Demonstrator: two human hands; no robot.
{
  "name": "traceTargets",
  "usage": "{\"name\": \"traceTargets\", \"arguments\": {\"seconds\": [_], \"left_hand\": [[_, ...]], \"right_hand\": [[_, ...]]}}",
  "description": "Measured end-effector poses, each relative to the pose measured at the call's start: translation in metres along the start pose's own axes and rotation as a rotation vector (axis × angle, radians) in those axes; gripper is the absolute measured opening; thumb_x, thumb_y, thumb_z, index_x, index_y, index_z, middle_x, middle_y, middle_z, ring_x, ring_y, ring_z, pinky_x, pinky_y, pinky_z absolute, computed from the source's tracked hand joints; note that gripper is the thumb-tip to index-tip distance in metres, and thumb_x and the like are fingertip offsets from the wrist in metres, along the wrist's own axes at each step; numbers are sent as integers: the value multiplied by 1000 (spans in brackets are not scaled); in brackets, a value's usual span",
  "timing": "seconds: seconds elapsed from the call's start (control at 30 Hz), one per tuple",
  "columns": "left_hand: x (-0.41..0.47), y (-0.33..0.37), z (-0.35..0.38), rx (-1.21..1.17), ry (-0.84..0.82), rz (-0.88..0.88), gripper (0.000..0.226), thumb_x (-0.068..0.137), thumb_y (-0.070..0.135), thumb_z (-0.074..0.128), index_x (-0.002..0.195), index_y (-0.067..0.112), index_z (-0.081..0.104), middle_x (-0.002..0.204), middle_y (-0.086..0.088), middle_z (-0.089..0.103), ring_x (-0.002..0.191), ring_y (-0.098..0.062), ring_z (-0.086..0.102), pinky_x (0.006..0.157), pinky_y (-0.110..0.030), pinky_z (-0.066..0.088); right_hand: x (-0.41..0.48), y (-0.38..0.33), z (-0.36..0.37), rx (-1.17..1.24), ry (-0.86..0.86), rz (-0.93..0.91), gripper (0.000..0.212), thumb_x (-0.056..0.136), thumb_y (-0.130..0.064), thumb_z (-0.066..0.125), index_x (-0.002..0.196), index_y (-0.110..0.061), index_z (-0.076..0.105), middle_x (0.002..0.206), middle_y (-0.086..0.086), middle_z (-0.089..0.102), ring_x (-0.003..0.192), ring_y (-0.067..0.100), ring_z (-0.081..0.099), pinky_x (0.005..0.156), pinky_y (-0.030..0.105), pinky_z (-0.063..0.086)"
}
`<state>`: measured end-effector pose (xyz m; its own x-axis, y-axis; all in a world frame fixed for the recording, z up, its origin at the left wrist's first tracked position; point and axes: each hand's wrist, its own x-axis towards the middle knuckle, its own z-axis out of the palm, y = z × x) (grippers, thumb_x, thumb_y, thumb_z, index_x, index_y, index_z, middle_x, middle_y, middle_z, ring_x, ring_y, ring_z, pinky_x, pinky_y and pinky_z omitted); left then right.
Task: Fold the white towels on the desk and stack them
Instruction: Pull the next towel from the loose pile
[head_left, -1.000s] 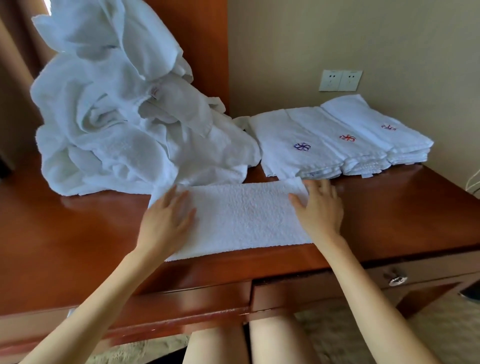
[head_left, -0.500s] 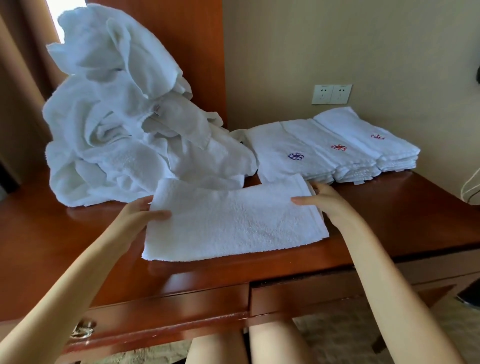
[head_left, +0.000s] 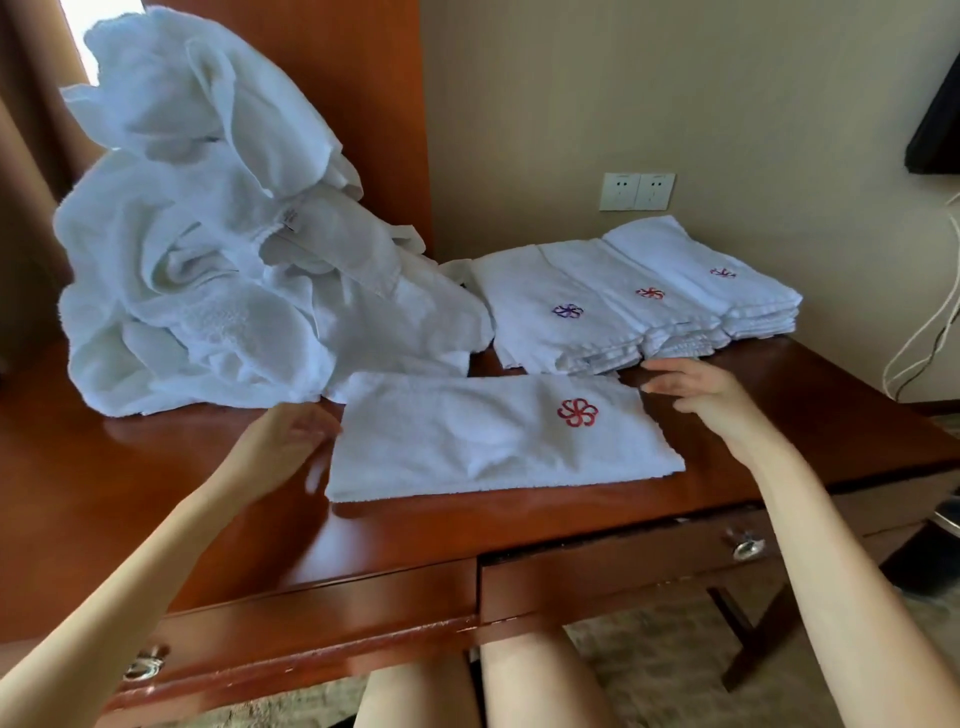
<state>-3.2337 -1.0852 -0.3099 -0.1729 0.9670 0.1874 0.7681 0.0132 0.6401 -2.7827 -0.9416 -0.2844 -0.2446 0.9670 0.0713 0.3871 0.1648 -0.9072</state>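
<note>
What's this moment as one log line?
folded towel: flat on desk | left hand: open beside it | right hand: open beside it

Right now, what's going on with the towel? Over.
Left hand open by towel, right hand open too. Towel folded flat, not stacked. Nothing blocks the stack.

A double wall socket (head_left: 637, 191) sits on the beige wall (head_left: 675, 93).

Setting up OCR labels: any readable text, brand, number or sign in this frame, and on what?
No legible words or numbers anywhere.
On the towel pile: a small tag, too small to read.
On the front towel: a red flower emblem, no letters.
On the stacked towels: flower emblems, no letters.
</note>
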Motion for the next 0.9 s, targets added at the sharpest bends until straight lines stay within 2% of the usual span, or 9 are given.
{"name": "traceTargets", "arguments": {"seconds": [0.07, 0.2, 0.27, 0.33, 0.43, 0.5, 0.63, 0.8, 0.9], "left_hand": [[2, -4, 7, 12, 45, -165, 7, 95, 22, 58, 94, 21, 65, 81, 0, 70, 77, -8, 64, 69, -27, 44], [3, 9, 10, 108, -11, -273, 42, 84, 70, 47, 98, 32, 55, 75, 12, 65, 70, -8, 61, 63, -32, 42], [2, 16, 14, 82, -86, -312, 56, 73, 77, 57, 104, 30, 50, 83, 9, 65, 73, -9, 61, 66, -32, 45], [2, 21, 20, 45, -104, -311, 69, 68, 66, 72, 119, 27, 45, 99, 9, 62, 89, -14, 61, 77, -33, 48], [2, 26, 23, 25, -63, -278, 74, 78, 41, 76, 138, 18, 39, 111, 1, 61, 95, -19, 58, 83, -33, 46], [-3, 30, 20, 152, 10, -163, 75, 82, 38, 73, 144, 21, 34, 128, -4, 53, 103, -21, 55, 86, -34, 45], [-23, 56, 29, 316, -6, 258, 87, 72, 78, 55, 145, 36, 35, 149, 4, 34, 132, -19, 40, 109, -41, 35], [-17, 80, 76, 427, -88, 350, 80, 82, 65, 58, 149, 30, 31, 156, 9, 26, 146, -12, 20, 118, -29, 12], [-8, 76, 81, 386, -113, 363, 73, 88, 62, 50, 150, 30, 30, 157, 7, 26, 147, -12, 17, 118, -29, 13]], "right_hand": [[2, 4, 5, -9, 50, 49, 51, 83, 23, 42, 116, -10, 63, 107, 14, 68, 97, 14, 63, 85, 16, 46], [11, 4, 23, -215, 67, 181, 17, 97, -25, 55, 98, -14, 68, 96, 5, 66, 87, 17, 59, 80, 31, 44], [15, 1, 31, -389, -9, 282, 44, 91, -53, 55, 64, -17, 51, 65, 1, 47, 64, 19, 49, 62, 32, 34], [18, -3, 39, -503, -18, 323, 59, 82, -64, 59, 58, -17, 32, 55, -3, 32, 49, 16, 37, 54, 29, 26], [19, -2, 45, -475, 27, 317, 58, 77, -57, 71, 64, -15, 34, 59, -3, 35, 49, 12, 36, 50, 26, 25], [21, 2, 46, -370, 41, 290, 47, 79, -49, 74, 83, -10, 47, 81, 0, 49, 67, 13, 47, 59, 27, 35], [22, 2, 48, -284, 78, 235, 68, 81, -38, 75, 129, -6, 40, 118, 4, 49, 102, 21, 50, 79, 35, 42], [21, -2, 51, -361, 175, 127, 64, 84, -37, 72, 132, -7, 41, 86, -15, 43, 91, 18, 46, 64, 29, 35], [18, -9, 48, -427, 186, 119, 61, 86, -41, 68, 132, -9, 44, 110, 0, 57, 103, 24, 54, 78, 32, 38]]}}
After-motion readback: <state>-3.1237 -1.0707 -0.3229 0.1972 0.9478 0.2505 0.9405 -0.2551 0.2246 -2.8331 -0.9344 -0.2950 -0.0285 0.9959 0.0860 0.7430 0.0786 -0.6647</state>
